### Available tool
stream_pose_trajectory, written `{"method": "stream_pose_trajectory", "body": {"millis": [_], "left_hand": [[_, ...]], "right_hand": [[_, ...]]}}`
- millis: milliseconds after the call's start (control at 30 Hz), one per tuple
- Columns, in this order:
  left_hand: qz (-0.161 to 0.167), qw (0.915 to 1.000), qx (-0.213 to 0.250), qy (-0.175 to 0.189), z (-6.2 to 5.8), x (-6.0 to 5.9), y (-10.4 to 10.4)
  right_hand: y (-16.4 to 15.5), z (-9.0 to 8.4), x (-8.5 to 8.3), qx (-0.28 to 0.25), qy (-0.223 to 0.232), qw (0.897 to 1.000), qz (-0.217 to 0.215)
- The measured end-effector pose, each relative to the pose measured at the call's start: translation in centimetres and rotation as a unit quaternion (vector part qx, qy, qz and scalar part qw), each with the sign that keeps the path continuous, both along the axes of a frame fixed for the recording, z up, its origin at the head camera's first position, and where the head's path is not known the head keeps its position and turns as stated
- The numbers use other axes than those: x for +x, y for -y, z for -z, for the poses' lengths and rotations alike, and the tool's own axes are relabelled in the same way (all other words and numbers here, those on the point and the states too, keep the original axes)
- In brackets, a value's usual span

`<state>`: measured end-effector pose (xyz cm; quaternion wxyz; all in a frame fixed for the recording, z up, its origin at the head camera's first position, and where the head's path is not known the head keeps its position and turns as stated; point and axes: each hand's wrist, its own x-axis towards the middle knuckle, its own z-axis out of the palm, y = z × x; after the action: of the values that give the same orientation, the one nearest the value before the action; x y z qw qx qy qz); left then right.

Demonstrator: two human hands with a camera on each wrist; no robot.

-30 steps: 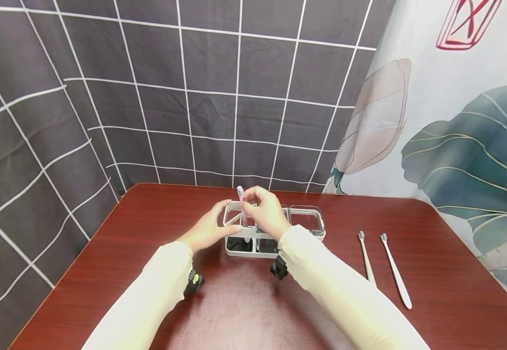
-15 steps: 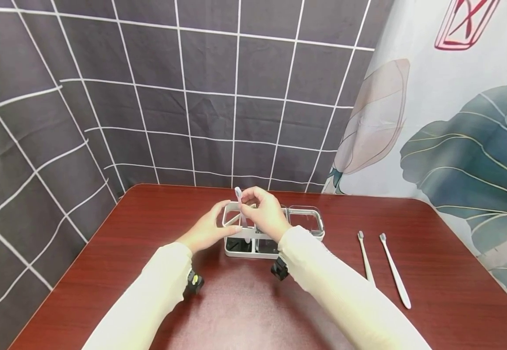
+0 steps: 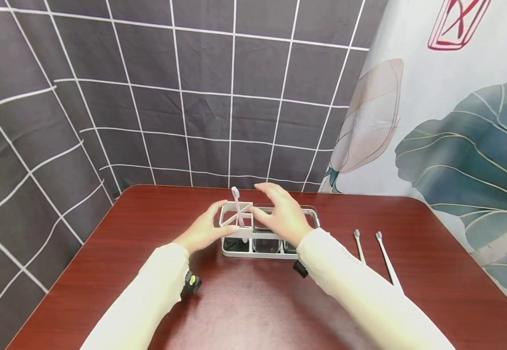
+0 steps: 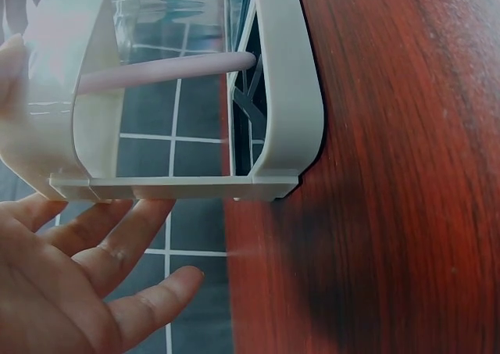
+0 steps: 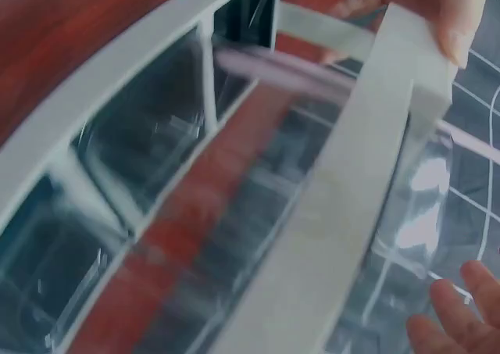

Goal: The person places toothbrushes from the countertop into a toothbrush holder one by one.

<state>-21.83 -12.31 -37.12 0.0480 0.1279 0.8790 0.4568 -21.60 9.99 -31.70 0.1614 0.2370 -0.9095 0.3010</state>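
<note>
A white toothbrush holder (image 3: 263,235) with an upper rail and dark base stands on the table. One pink toothbrush (image 3: 238,209) leans in its left slotted compartment, head up; its handle end reaches the base in the left wrist view. My left hand (image 3: 203,234) grips the holder's left end, thumb across the front rail and fingers at the side and back. To the right of the brush, my right hand (image 3: 283,218) hangs over the holder's middle, fingers spread and holding nothing. Clear cups (image 3: 265,245) sit in the other compartments, partly behind that hand.
Two pale toothbrushes (image 3: 360,247) lie on the red-brown table (image 3: 240,301) to the right, their lower ends hidden by the right sleeve (image 3: 358,287). A dark curtain with white grid lines (image 3: 205,116) and a leaf-print curtain (image 3: 455,146) hang behind.
My right hand has let go of the pink toothbrush and moved right, its fingers spreading. The brush stays leaning in the holder. My left hand keeps its grip.
</note>
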Motion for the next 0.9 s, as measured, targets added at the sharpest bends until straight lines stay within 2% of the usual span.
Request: {"method": "stream_pose_trajectory", "body": {"millis": [167,433,667,900], "left_hand": [[0.003,1.0000,-0.002,-0.003,0.0,0.0,-0.2],[0.006,0.9999,-0.002,-0.010,0.1,-0.2,-0.2],[0.000,1.0000,0.002,-0.003,0.3,-0.2,0.1],[0.004,1.0000,-0.004,-0.005,0.0,-0.1,0.1]], "right_hand": [[-2.4,-0.2,0.7,0.043,-0.008,0.999,0.015],[-6.3,0.3,1.4,0.035,-0.013,0.998,0.048],[-9.3,0.8,1.7,0.029,0.010,0.996,0.085],[-12.0,1.4,1.6,0.024,0.029,0.992,0.122]]}}
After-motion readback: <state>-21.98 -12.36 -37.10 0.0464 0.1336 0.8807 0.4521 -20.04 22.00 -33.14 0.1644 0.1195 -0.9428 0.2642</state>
